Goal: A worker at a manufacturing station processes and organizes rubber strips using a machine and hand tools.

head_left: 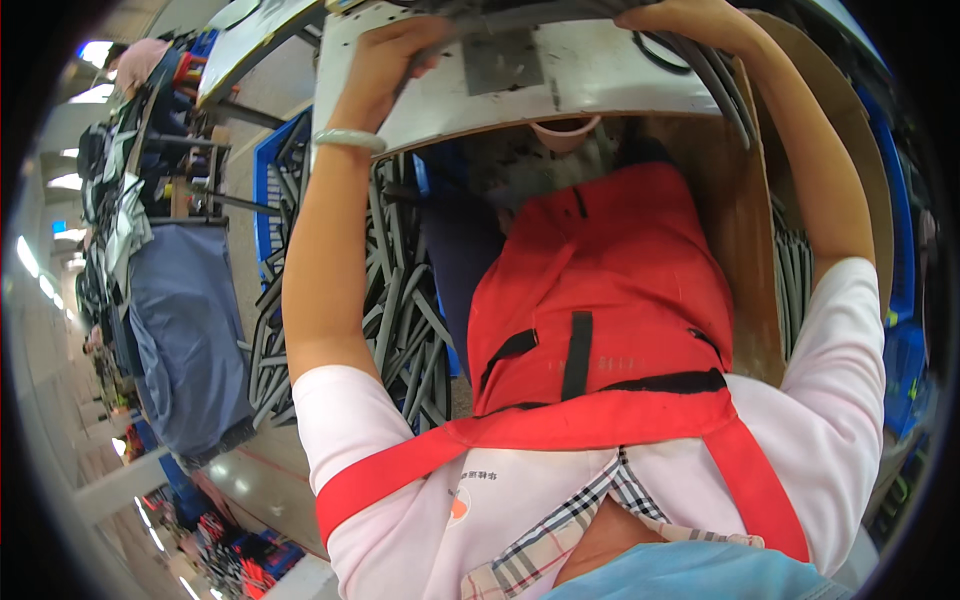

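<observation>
Both my hands are at the far side of the white worktable (590, 85), by the upper edge of the view. My left hand (392, 68), slightly blurred, has its fingers curled round one end of a curved dark grey tube (530, 14). At the other end, my right hand (690, 20) grips the same tube, with its fingertips partly cut off by the picture's edge. More grey tubes (715, 85) hang over the table's right side below my right hand. Near them lies a thin black loop (655, 58). A dark square patch (503, 65) marks the tabletop between my arms.
Many bent grey tubes (400, 290) are piled to my left, beside a blue crate (265, 170). Cardboard (755, 240) stands close on my right. A red apron (600, 270) covers my lap; a pink bowl (565, 136) sits under the table. Another person (145, 65) is far left.
</observation>
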`<state>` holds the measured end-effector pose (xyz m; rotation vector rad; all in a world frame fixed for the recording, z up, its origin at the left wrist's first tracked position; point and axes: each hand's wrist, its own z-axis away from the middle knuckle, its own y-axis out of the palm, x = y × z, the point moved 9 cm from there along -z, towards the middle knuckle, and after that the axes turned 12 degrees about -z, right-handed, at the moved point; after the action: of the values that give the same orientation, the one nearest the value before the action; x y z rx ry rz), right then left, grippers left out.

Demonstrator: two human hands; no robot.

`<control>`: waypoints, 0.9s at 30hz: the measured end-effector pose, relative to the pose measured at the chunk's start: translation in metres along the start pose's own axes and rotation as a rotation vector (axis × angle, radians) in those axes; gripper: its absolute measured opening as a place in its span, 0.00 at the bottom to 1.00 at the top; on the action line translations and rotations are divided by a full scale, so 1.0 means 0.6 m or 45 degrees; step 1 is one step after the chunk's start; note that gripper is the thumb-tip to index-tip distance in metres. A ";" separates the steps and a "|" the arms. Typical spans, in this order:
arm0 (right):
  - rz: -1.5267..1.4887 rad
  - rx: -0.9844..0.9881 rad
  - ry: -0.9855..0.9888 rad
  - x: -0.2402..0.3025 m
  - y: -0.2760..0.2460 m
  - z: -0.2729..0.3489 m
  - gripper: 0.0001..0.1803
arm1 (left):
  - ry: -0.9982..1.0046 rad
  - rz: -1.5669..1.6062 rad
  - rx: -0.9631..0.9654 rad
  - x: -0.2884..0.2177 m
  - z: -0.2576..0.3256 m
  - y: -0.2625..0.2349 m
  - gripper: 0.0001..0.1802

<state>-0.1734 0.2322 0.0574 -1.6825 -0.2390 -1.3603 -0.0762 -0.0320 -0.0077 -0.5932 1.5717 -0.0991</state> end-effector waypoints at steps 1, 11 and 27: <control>0.176 -0.105 -0.047 0.010 -0.033 0.027 0.22 | -0.001 0.074 -0.057 0.006 -0.023 0.007 0.14; -0.912 -1.030 0.001 -0.309 -0.351 0.358 0.12 | -0.330 -0.306 -0.240 0.201 0.068 -0.076 0.15; -0.598 -0.693 0.847 -0.675 -0.106 0.614 0.31 | 0.009 -0.658 -0.580 0.150 0.107 -0.056 0.21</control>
<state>-0.1176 0.6950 -0.2368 -1.5250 0.1523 -2.4238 -0.0027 -0.0805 -0.0825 -1.3525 1.4195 -0.1314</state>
